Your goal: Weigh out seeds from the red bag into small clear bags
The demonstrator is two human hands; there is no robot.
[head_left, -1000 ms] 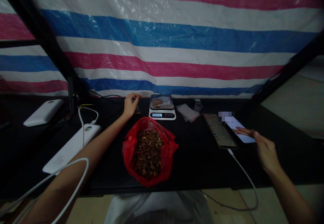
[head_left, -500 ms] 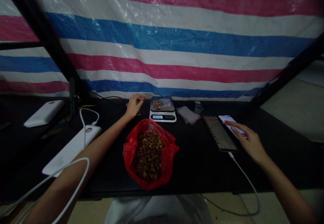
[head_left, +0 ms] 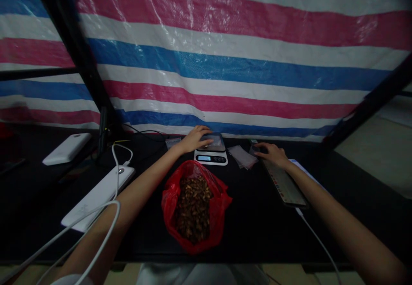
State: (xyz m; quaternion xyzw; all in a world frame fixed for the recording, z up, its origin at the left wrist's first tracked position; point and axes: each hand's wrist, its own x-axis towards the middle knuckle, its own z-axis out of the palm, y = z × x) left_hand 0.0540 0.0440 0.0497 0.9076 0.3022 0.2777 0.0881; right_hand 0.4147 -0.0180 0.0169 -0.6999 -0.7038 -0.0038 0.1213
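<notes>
My left hand (head_left: pixel 195 140) reaches over the left part of a small white digital scale (head_left: pixel 210 158), fingers extended and apart. A clear plastic bag (head_left: pixel 216 140) lies on the scale's dark platform, partly covered by that hand; whether the fingers touch it is unclear. My right hand (head_left: pixel 273 153) is beside a small clear cup (head_left: pixel 253 149), thumb and forefinger apart at its edge. Flat clear bags (head_left: pixel 242 156) lie between the scale and the cup. Closer to me, an open red plastic bag (head_left: pixel 222 199) holds many brown, nut-like pieces (head_left: pixel 194 207).
Under my right wrist lies a tablet-like device (head_left: pixel 285 184) with a white cable, and a phone (head_left: pixel 307 171) is partly hidden by the forearm. White power banks (head_left: pixel 96 199) and cables lie left on the black table (head_left: pixel 247 225). Striped sheeting (head_left: pixel 225 74) hangs behind.
My left hand has moved right, from beside the scale to over its platform. My right hand has left the phone and moved left to the clear cup. The camera view has shifted slightly.
</notes>
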